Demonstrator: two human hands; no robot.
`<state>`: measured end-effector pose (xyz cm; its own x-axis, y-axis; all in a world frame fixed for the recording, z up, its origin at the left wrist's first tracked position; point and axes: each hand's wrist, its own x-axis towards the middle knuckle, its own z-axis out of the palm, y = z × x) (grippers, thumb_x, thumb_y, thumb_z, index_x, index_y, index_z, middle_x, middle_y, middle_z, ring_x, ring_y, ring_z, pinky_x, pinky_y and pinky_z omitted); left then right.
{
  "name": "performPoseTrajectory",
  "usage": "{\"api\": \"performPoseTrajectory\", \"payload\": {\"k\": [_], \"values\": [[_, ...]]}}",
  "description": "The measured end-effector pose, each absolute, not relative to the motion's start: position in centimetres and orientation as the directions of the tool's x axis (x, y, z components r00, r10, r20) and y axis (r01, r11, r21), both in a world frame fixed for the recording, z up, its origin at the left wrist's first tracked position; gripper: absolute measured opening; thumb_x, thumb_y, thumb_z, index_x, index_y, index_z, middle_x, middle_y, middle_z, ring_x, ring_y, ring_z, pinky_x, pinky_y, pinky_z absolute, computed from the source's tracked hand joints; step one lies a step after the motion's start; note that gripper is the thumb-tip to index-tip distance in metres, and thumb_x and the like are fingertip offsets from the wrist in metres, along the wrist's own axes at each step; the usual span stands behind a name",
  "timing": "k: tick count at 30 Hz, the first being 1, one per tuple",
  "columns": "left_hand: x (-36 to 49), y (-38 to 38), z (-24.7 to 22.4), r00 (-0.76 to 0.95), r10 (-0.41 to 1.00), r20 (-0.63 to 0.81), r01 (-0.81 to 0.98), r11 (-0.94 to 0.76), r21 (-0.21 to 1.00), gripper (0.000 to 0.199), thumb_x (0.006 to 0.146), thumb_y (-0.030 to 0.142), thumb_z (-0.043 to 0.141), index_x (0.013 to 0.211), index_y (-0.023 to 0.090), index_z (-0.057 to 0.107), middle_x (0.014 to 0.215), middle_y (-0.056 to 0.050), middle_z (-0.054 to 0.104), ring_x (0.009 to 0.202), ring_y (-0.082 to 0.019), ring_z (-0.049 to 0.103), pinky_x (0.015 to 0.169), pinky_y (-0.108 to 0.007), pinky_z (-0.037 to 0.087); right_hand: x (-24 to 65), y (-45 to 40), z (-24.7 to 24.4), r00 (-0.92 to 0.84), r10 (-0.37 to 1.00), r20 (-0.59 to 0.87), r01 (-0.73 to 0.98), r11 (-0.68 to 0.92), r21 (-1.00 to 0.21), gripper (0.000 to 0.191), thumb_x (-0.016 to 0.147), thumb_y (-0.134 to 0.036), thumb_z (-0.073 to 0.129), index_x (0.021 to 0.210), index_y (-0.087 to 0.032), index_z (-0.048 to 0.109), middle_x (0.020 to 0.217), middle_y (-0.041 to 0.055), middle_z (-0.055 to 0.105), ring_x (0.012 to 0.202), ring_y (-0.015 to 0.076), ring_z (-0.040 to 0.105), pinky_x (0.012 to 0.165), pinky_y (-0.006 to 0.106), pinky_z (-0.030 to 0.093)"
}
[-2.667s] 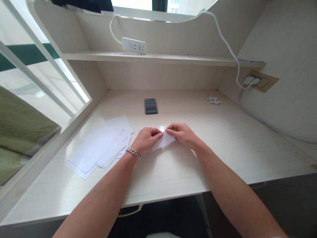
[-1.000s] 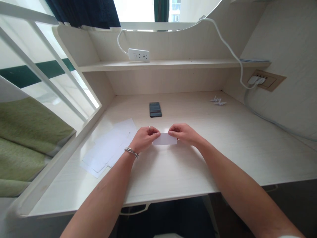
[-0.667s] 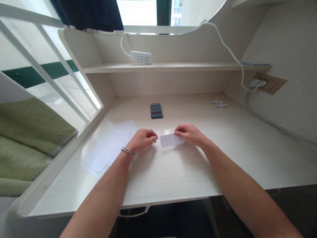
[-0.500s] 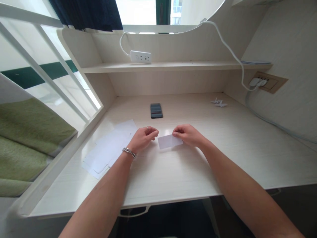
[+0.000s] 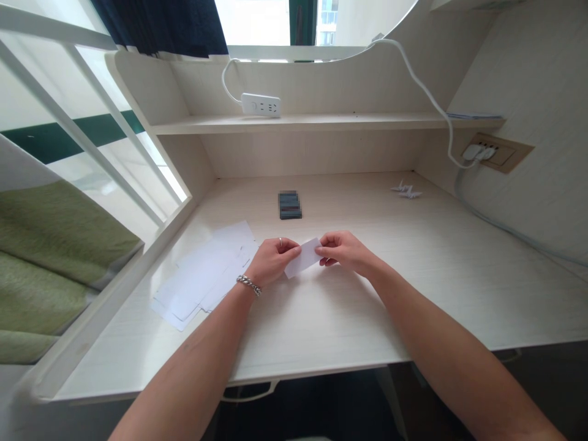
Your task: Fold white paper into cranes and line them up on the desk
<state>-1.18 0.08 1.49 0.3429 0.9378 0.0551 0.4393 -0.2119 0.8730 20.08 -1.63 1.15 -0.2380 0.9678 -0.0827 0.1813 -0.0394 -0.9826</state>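
Lying left of both hands point(image 5: 270, 262) point(image 5: 348, 252), fingers point(image 5: 294, 250) point(image 5: 324, 252) clamped on white paper point(image 5: 304, 260), are loose sheets point(image 5: 206, 269).

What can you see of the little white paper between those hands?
The little white paper looks thin, plain and straight-edged; folds can't be made out. It slants, right end farther from the person. The left hand pinches its left end, the right hand its right. It is over the pale desk; whether it touches the surface is unclear.
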Motion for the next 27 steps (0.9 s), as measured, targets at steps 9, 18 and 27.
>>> {"api": "performPoseTrajectory", "payload": {"k": [9, 18, 27], "values": [[-0.4, -0.6, 1.6, 0.449, 0.887, 0.107, 0.536, -0.363, 0.762, 0.024, 0.079, 0.036, 0.056, 0.078, 0.018, 0.071, 0.072, -0.001, 0.069, 0.066, -0.015, 0.058, 0.058, -0.025, 0.04, 19.9, -1.3, 0.8, -0.25, 0.963, 0.106, 0.427, 0.207, -0.88, 0.02, 0.078, -0.035, 0.061, 0.078, -0.017, 0.069, 0.071, 0.0014, 0.063, 0.065, 0.0137, 0.053, 0.057, 0.025, 0.037], [-2.3, 0.6, 1.7, 0.289, 0.955, 0.07, 0.447, -0.2, 0.872, 0.019, 0.078, 0.032, 0.059, 0.077, 0.015, 0.067, 0.067, -0.002, 0.067, 0.062, -0.014, 0.06, 0.062, -0.026, 0.044, 21.1, -0.7, 1.0, -0.087, 0.992, 0.091, 0.294, 0.113, -0.949, 0.022, 0.073, -0.037, 0.063, 0.075, -0.016, 0.066, 0.067, -0.0002, 0.059, 0.059, 0.0118, 0.047, 0.056, 0.026, 0.035], [-0.2, -0.5, 1.2, 0.461, 0.879, 0.12, 0.551, -0.389, 0.738, 0.026, 0.083, 0.038, 0.056, 0.083, 0.019, 0.073, 0.077, -0.002, 0.072, 0.069, -0.016, 0.061, 0.063, -0.026, 0.041, 19.5, -2.2, 1.7, -0.273, 0.953, 0.131, 0.53, 0.262, -0.806, 0.017, 0.078, -0.029, 0.057, 0.079, -0.018, 0.071, 0.076, 0.0024, 0.069, 0.069, 0.0145, 0.057, 0.061, 0.025, 0.04]]}}
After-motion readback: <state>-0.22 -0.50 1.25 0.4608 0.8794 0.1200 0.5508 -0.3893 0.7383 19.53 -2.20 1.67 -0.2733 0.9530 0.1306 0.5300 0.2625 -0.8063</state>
